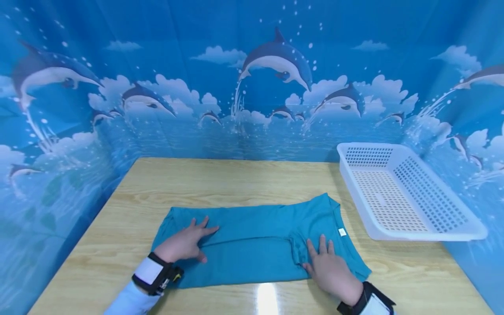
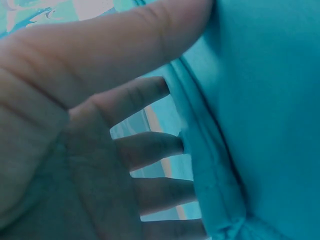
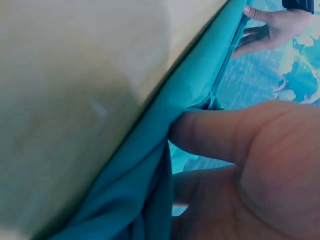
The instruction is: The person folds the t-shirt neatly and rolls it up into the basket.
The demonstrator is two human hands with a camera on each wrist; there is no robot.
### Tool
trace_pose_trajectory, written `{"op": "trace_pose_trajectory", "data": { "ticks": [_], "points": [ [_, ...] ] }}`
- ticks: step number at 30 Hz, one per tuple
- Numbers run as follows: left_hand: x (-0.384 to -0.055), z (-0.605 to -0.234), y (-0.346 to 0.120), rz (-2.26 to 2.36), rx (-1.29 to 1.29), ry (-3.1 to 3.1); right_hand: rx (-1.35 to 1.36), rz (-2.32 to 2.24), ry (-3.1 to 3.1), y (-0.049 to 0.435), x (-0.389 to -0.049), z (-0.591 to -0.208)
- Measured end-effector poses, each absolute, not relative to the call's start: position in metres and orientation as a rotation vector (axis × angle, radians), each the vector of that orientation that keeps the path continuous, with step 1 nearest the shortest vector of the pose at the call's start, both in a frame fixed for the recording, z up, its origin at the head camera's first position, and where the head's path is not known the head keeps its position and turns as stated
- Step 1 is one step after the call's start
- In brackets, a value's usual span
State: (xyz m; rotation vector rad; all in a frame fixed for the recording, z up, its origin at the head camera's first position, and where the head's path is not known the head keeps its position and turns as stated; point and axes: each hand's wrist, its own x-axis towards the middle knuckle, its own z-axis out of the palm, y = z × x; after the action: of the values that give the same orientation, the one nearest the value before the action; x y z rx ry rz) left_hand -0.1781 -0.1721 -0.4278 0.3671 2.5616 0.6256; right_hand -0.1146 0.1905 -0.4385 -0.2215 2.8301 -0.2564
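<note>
A teal garment [image 1: 252, 262] with a small white tag [image 1: 342, 232] lies folded into a long strip on the table. My left hand [image 1: 185, 243] rests on its left part, fingers spread. In the left wrist view, the fingers [image 2: 150, 150] reach straight to a folded edge of the cloth [image 2: 270, 125]. On the right part, near a bunched patch, my right hand [image 1: 330, 269] lies with fingers extended. The right wrist view has the thumb [image 3: 205, 132] touching the cloth [image 3: 130, 170]; its other fingertips are partly hidden.
A white plastic basket [image 1: 356, 197] with perforated sides stands at the table's right back. Wood-grained tabletop [image 1: 236, 181] surrounds the garment. A blue dolphin-print curtain [image 1: 244, 144] hangs behind the table and along both sides.
</note>
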Motion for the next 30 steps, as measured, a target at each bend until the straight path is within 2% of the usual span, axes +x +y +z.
{"op": "trace_pose_trajectory", "data": {
  "ticks": [16, 30],
  "points": [
    [-0.207, -0.433, -0.157, 0.519, 0.423, 2.687, -0.236, -0.316, 2.79, 0.202, -0.187, -0.44],
    [-0.205, -0.43, -0.141, 0.396, 0.48, 2.81, -0.349, -0.502, 2.641, 0.21, -0.248, -0.437]
  ]
}}
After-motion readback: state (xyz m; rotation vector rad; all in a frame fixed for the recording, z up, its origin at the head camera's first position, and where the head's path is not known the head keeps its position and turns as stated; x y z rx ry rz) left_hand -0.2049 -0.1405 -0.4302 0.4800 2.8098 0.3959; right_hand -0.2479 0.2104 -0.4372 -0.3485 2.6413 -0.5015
